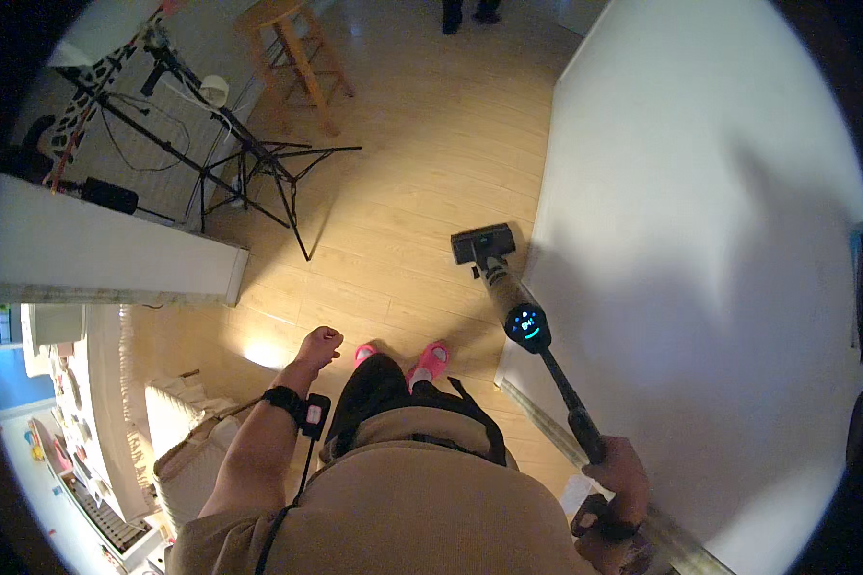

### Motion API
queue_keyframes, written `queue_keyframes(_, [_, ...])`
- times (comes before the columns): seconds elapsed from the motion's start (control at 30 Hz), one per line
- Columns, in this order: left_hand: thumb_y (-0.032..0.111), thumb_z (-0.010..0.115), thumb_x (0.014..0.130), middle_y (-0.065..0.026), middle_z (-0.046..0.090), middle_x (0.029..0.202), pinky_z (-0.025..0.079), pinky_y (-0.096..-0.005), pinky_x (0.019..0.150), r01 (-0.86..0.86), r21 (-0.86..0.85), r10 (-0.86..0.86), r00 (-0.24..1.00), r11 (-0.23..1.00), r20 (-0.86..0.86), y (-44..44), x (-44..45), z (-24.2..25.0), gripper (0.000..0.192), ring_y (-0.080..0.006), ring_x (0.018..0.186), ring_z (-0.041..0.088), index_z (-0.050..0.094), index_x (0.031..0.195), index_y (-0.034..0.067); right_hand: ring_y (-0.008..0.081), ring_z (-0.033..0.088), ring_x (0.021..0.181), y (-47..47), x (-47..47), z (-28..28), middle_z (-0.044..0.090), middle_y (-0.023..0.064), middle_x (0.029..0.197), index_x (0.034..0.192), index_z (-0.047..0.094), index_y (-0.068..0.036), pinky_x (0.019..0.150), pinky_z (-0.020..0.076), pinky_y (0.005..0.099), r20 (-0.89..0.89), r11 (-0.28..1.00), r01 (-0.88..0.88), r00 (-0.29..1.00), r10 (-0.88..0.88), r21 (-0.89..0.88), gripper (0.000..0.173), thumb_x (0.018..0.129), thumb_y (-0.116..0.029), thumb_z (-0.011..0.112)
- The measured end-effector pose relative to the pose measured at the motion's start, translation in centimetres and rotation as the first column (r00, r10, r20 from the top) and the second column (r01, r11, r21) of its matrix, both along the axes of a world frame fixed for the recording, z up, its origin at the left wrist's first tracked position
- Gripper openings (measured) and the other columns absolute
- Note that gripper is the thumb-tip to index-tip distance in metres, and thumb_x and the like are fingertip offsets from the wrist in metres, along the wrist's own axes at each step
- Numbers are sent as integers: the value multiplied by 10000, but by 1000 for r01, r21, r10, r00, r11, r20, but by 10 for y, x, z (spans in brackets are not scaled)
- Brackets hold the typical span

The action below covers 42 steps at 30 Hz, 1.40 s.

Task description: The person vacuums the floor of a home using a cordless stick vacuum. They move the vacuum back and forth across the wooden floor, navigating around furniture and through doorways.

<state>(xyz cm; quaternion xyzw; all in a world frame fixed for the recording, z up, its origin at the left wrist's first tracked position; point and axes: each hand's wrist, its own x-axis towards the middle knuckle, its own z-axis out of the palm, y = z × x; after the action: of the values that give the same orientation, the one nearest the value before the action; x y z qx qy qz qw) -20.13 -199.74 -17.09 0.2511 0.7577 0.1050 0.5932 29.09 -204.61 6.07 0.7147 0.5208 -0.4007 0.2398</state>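
My right hand (622, 471) grips the top of the dark handle (585, 431) of an upright cordless floor cleaner (507, 291). Its round display (527, 327) is lit. The black floor head (483, 244) rests on the wood-look floor (403, 201), a short way from the base of the white wall on the right. At my left side, my left hand (320, 347) hangs above the floor with its fingers curled and nothing visible in it. A black strap with a small device (315, 417) is around the left wrist area.
Black tripod stands (273, 169) spread their legs at the upper left, near a wooden stool (298, 61). A partition wall end (234, 277) juts in on the left. Behind it are a padded chair (194, 445) and a covered table (93, 417). Another person's feet (467, 18) show at the top.
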Motion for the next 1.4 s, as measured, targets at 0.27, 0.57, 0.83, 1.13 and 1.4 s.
queue_keyframes(0.27, [265,573,801,-85,609,832,468,-293,560,-107,158,122,989,982,-86,-74,4,-4,319,-169,659,605,566,997,14,310,608,683,62,-20,-107,594,223,717,792,559,63,649,468,397,-223,992,53,975,-26,117,320,569,-157,624])
queue_keyframes(0.57, [200,545,843,-70,574,870,438,-273,540,-458,140,468,883,878,-43,-236,-59,23,282,-160,666,565,518,1067,31,176,462,442,163,-215,-245,477,51,524,636,465,-15,427,373,315,-840,736,676,416,-348,29,91,603,-32,548])
queue_keyframes(0.83, [200,555,817,-71,593,816,431,-264,519,-593,-53,594,804,803,-2,-325,-114,-9,265,-156,625,576,555,999,7,198,505,563,78,-293,-236,495,79,596,609,467,-51,575,421,320,-808,549,735,2,-589,-398,150,741,-65,536])
queue_keyframes(1.13, [224,566,810,-94,601,787,458,-289,545,-186,261,197,980,947,-18,-202,-183,-23,274,-164,625,586,562,968,0,160,497,486,-97,-243,-72,515,50,566,601,493,-56,481,391,297,-686,666,714,373,-625,-218,132,685,-38,593])
queue_keyframes(1.4, [249,568,810,-101,606,818,458,-284,554,-174,201,173,985,964,21,-212,-181,-10,310,-161,637,589,559,969,-18,150,507,411,-86,-224,14,505,45,479,558,513,-35,403,387,282,-264,981,196,945,-191,-8,195,591,-122,683])
